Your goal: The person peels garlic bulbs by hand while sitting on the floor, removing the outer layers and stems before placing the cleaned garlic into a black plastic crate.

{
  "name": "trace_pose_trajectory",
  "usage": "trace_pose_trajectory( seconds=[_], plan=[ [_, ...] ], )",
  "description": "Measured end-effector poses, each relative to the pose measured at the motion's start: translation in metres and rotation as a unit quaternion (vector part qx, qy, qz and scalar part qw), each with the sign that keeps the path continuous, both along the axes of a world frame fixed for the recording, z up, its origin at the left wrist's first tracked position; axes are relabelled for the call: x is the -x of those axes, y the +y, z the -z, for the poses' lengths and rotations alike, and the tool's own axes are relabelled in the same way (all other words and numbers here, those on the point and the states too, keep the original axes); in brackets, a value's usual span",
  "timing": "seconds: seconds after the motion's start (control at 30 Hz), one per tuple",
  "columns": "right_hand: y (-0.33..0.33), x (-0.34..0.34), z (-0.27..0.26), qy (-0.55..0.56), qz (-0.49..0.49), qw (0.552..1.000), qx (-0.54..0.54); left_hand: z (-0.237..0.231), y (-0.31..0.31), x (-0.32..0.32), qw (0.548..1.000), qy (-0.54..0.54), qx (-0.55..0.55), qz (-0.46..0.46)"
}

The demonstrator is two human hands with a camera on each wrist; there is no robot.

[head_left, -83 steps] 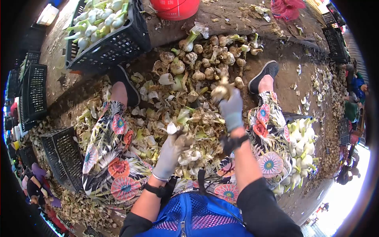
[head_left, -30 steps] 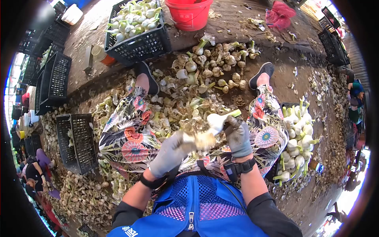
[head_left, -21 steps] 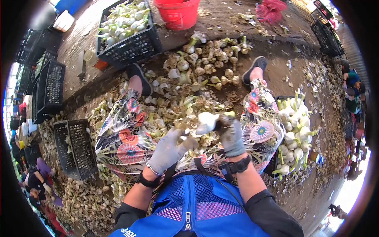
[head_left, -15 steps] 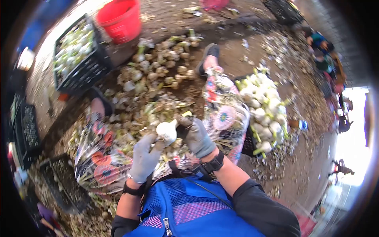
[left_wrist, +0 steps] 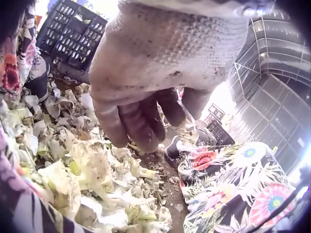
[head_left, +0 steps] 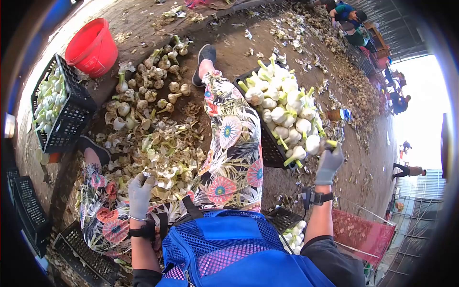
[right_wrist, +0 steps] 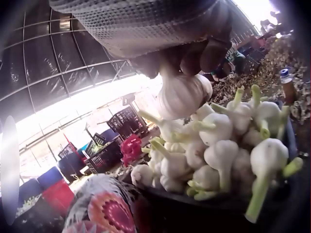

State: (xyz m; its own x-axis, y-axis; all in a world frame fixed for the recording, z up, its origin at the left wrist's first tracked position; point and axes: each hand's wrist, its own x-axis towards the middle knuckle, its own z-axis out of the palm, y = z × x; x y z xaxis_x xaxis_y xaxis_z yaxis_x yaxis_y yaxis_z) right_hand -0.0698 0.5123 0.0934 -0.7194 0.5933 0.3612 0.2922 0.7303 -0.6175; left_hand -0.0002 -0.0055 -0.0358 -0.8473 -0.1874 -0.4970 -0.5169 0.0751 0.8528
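My gloved right hand [head_left: 330,165] grips a peeled white garlic bulb [right_wrist: 180,97] by its stem, over the near end of a black crate [head_left: 272,152] heaped with clean bulbs [head_left: 282,103]. The held bulb hangs just above the heap in the right wrist view. My gloved left hand [head_left: 140,196] is over my lap and the pile of garlic skins [head_left: 162,153], its fingers [left_wrist: 138,126] loosely bent. A thin pale strip of skin [left_wrist: 187,109] shows between its fingers and thumb. Unpeeled garlic bulbs [head_left: 153,76] lie on the ground between my feet.
Another crate of bulbs [head_left: 62,107] stands at the left beside a red bucket [head_left: 93,48]. An empty-looking black crate [head_left: 86,253] is by my left knee. A bottle [head_left: 338,115] lies beyond the heaped crate. Other people [head_left: 351,19] sit farther off.
My right hand has carried the garlic bulb from my lap to the crate at the right. My left hand has come away from the bulb. The head view has turned rightward.
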Motion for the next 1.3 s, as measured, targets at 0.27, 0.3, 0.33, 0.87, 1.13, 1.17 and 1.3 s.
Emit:
trace_pose_trajectory(
  seconds=[0.27,0.3,0.33,0.87,1.13,1.17,1.3],
  plan=[
    [-0.007,-0.015,0.111,-0.148,-0.070,0.968,-0.188,0.016,0.003,0.005,0.999,0.009,0.006,0.036],
    [-0.006,-0.017,0.107,-0.163,-0.082,0.971,-0.156,0.016,0.001,0.002,0.999,0.008,0.013,0.047],
    [-0.007,-0.017,0.100,-0.173,-0.103,0.968,-0.148,0.010,0.001,0.002,0.999,0.011,0.007,0.048],
    [-0.345,0.306,0.215,-0.212,-0.510,0.834,-0.011,0.022,-0.013,0.030,0.991,-0.075,-0.031,-0.108],
    [-0.317,0.285,0.351,-0.480,-0.366,0.780,-0.164,0.024,-0.019,0.059,0.979,-0.155,-0.070,-0.109],
    [-0.307,0.268,0.369,-0.473,-0.353,0.796,-0.134,0.027,-0.015,0.060,0.979,-0.154,-0.072,-0.111],
    [-0.373,0.150,0.253,-0.375,-0.089,0.716,0.582,0.020,-0.003,0.057,0.984,-0.129,-0.054,-0.113]
  ],
)
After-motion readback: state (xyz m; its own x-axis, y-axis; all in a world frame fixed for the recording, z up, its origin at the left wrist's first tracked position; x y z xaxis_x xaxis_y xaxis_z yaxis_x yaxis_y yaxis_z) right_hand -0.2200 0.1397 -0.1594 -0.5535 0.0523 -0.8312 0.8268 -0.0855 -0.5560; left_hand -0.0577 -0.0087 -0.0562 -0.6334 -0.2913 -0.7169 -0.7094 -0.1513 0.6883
